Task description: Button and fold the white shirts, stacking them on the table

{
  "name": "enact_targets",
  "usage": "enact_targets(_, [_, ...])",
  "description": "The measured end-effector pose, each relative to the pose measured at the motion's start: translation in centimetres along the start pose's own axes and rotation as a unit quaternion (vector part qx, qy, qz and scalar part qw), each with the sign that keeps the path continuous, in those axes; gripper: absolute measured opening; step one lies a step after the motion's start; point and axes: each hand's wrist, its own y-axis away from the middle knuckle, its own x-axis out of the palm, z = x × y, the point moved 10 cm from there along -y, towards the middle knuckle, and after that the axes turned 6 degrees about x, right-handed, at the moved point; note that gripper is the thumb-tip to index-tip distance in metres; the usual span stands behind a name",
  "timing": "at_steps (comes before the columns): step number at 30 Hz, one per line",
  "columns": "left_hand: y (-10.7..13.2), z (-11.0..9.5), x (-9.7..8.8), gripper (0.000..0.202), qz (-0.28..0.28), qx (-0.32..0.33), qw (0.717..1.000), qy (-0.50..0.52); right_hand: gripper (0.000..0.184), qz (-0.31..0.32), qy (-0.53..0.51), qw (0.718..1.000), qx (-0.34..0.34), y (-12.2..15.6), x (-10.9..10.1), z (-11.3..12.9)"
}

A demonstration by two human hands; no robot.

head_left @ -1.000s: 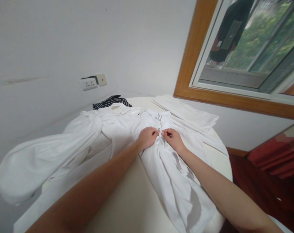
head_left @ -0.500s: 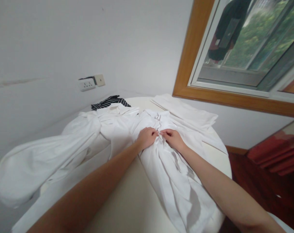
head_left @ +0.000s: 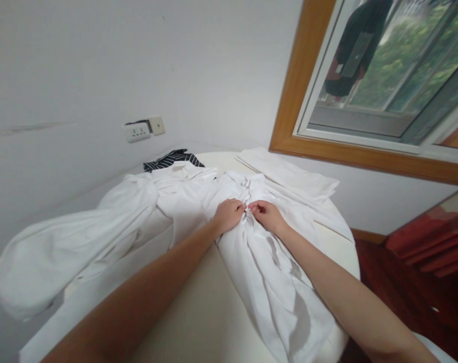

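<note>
A white shirt (head_left: 183, 199) lies spread over a round white table (head_left: 209, 312), its front toward me and one sleeve hanging off the left side. My left hand (head_left: 227, 214) and my right hand (head_left: 264, 216) meet at the shirt's front opening. Both are closed in a pinch on the two fabric edges, fingertips nearly touching. Whether a button sits between them is too small to see. The shirt's lower part runs down between my forearms and drapes over the table's near right edge.
A folded white cloth (head_left: 289, 176) lies at the table's far right. A black-and-white striped cloth (head_left: 172, 158) sits at the far edge by the wall. A wall socket (head_left: 137, 131) is above it. A wood-framed window (head_left: 365, 91) is at right, dark red floor (head_left: 402, 297) below.
My right hand has edged slightly left, so the fingertips of both hands are closer together on the shirt front. The shirt itself has hardly shifted.
</note>
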Motion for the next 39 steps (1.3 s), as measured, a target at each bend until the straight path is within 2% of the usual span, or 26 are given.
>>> enact_targets(5, [0.1, -0.1, -0.1, 0.035, 0.002, -0.004, 1.0, 0.009, 0.021, -0.03, 0.054, 0.998, -0.014, 0.1, -0.2, 0.8])
enact_targets(12, [0.4, -0.6, -0.6, 0.024, -0.006, 0.011, 1.0, 0.014, 0.015, -0.063, 0.122, 0.989, -0.062, 0.3, -0.4, 1.7])
enact_targets(25, [0.3, -0.5, -0.2, 0.023, -0.019, 0.022, 1.0, -0.002, 0.017, -0.065, 0.132, 0.987, -0.069, 0.2, -0.3, 1.6])
enact_targets(33, [0.4, -0.5, -0.3, 0.022, -0.028, 0.017, 0.999, -0.021, 0.009, -0.047, 0.104, 0.992, -0.057, 0.3, -0.4, 1.8])
enact_targets(36, [0.3, -0.5, -0.3, 0.022, -0.029, 0.015, 0.999, -0.021, 0.012, -0.052, 0.153, 0.985, -0.059, 0.5, -0.3, 2.2])
enact_targets(39, [0.3, -0.7, -0.3, 0.022, -0.03, 0.026, 0.999, -0.004, 0.018, -0.064, 0.243, 0.966, -0.059, 0.5, 0.1, 2.5])
